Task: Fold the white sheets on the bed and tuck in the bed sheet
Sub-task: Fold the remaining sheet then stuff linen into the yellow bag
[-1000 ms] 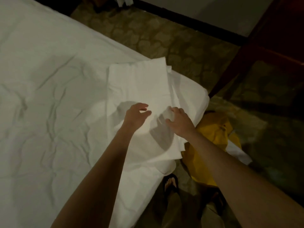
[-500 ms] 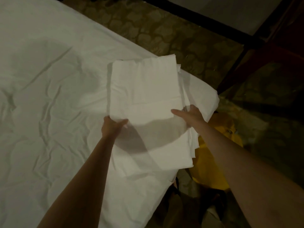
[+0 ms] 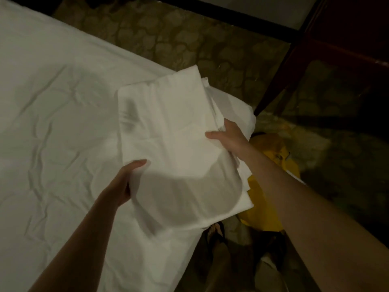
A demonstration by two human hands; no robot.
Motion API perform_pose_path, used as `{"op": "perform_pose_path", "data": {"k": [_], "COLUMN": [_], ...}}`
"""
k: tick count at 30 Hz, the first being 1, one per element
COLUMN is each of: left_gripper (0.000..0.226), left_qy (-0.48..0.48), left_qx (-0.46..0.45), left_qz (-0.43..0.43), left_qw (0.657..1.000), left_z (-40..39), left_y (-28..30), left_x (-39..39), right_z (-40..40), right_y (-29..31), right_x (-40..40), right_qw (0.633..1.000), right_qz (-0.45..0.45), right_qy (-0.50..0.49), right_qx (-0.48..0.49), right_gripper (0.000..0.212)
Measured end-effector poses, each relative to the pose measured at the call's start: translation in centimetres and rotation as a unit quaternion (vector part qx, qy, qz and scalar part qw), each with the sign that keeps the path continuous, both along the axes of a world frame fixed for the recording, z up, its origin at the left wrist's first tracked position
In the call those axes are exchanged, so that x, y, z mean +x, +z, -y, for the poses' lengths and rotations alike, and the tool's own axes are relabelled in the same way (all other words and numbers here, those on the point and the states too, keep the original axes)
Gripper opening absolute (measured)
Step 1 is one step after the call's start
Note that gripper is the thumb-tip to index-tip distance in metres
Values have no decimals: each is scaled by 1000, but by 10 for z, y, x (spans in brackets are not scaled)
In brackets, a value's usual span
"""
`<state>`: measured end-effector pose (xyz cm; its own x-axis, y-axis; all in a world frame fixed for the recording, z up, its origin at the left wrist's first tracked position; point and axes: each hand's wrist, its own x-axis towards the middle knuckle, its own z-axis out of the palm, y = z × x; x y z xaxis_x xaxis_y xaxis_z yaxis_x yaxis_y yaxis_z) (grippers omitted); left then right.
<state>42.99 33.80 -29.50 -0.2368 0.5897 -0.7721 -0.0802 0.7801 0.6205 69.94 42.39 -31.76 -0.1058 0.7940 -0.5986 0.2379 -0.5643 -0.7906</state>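
White folded sheets (image 3: 179,144) between left hand (image 3: 124,184); right hand (image 3: 229,138)

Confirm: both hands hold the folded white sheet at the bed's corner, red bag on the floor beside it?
Not quite: the bag is yellow, not red, as the head view shows. The rest stands: left hand and right hand hold the folded white sheet at the bed's corner.
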Motion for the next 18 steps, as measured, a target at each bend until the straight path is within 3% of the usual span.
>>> {"op": "perform_pose_path", "data": {"k": [5, 9, 11, 14, 16, 18], "left_gripper": [11, 35, 51, 59, 45, 38], "left_qy": [22, -40, -105, -204, -284, -334], "left_qx": [35, 78, 80, 104, 127, 146], "left_qz": [31, 87, 76, 11, -35, -41], "left_qw": [999, 992, 988, 973, 950, 930], "left_z": [9, 8, 9, 23, 36, 46], "left_y": [0, 1, 2, -2, -9, -15], "left_x": [95, 184, 235, 305, 344, 376], "right_z": [-2, 20, 39, 72, 93, 107], "right_y": [23, 37, 40, 46, 41, 35], "right_x": [66, 114, 133, 162, 184, 205], "right_qw": [993, 956, 960, 985, 983, 971], "right_qz": [96, 258, 251, 168, 175, 219], "right_qy": [54, 102, 104, 37, 0, -28], "right_qx": [52, 95, 66, -33, -62, -91], "right_gripper": [60, 50, 72, 141, 156, 151]}}
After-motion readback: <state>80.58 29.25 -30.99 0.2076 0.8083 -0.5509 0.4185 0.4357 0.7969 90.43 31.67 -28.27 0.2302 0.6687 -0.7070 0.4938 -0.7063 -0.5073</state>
